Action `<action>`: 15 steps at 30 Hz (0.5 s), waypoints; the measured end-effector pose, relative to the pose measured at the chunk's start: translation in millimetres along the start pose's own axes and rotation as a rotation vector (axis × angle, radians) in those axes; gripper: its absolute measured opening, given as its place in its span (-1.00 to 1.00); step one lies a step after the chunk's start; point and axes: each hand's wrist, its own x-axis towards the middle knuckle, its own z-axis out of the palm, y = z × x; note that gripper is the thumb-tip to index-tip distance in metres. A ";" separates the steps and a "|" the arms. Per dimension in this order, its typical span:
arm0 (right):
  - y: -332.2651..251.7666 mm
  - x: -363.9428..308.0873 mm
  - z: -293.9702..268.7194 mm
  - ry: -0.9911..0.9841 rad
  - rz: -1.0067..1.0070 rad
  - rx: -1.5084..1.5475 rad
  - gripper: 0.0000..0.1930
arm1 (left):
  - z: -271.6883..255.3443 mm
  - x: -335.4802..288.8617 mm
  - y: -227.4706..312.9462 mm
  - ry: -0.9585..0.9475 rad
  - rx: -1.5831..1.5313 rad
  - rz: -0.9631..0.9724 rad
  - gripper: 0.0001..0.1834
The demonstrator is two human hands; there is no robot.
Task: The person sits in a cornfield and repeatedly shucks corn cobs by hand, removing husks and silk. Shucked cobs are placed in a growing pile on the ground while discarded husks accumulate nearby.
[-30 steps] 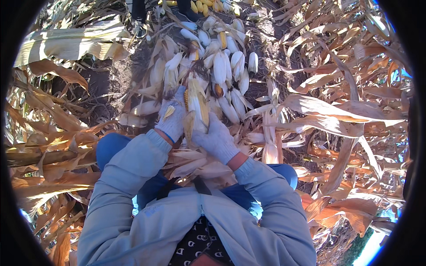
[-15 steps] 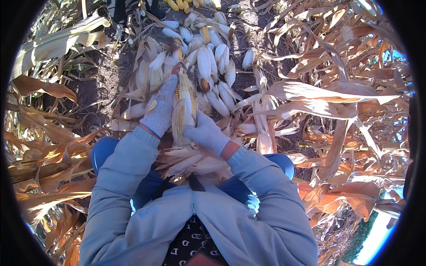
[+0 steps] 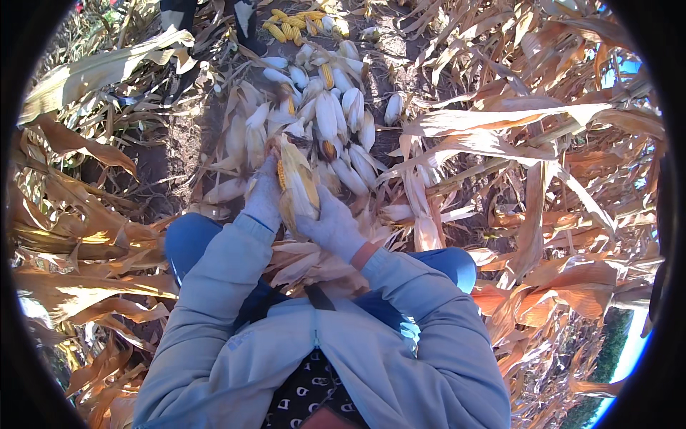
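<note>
Corn ear (image 3: 296, 184), yellow inside pale papery husk (image 3: 306, 197), sits mid-frame: my white-gloved left hand (image 3: 264, 194) curled around its left side, my white-gloved right hand (image 3: 331, 226) gripping its lower end. Bracing left firmly should help the husk tear cleanly.

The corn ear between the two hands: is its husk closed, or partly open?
Partly open: yellow kernels show along its left edge, while pale husk covers the rest in view.

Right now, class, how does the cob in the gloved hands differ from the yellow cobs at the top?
The held cob is mostly wrapped in pale husk; the yellow cobs are mostly bare.
The held cob is between the left hand and right hand; the yellow cobs lie on the ground.
Both show yellow kernels.
</note>
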 end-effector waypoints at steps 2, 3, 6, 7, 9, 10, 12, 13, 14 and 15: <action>14.9 -2.6 13.0 0.023 -0.012 0.046 -0.31 | -0.6 -11.6 -2.1 0.043 -0.087 -0.043 -0.68; 14.9 -3.5 19.5 0.026 -0.024 0.069 -0.31 | -1.4 -19.1 1.4 0.068 -0.134 -0.055 -0.72; 7.5 -9.0 31.0 0.004 0.077 0.232 -0.32 | -78.8 23.4 -2.0 -0.203 -0.324 0.075 -0.64; 16.1 -9.4 36.2 0.029 0.097 0.354 -0.34 | -78.2 27.9 -6.3 -0.198 -0.326 0.125 -0.63; 46.2 -4.0 51.9 0.082 0.138 0.598 -0.36 | -22.8 4.2 -12.1 0.125 -0.157 0.294 -0.64; 45.1 -1.9 57.8 0.107 0.191 0.645 -0.38 | -23.5 6.9 -9.2 0.198 -0.099 0.362 -0.66; 37.3 0.6 65.2 0.152 0.299 0.735 -0.41 | -27.1 13.7 -3.5 0.346 0.011 0.497 -0.68; 35.4 -0.2 65.8 0.188 0.239 0.630 -0.41 | -31.0 15.0 -0.6 0.413 0.056 0.553 -0.69; 33.3 -4.2 65.4 0.225 0.188 0.524 -0.40 | -29.0 9.4 -0.2 0.439 0.080 0.566 -0.69; 31.1 -7.0 65.1 0.262 0.137 0.419 -0.39 | -26.3 4.0 -2.0 0.442 0.082 0.550 -0.69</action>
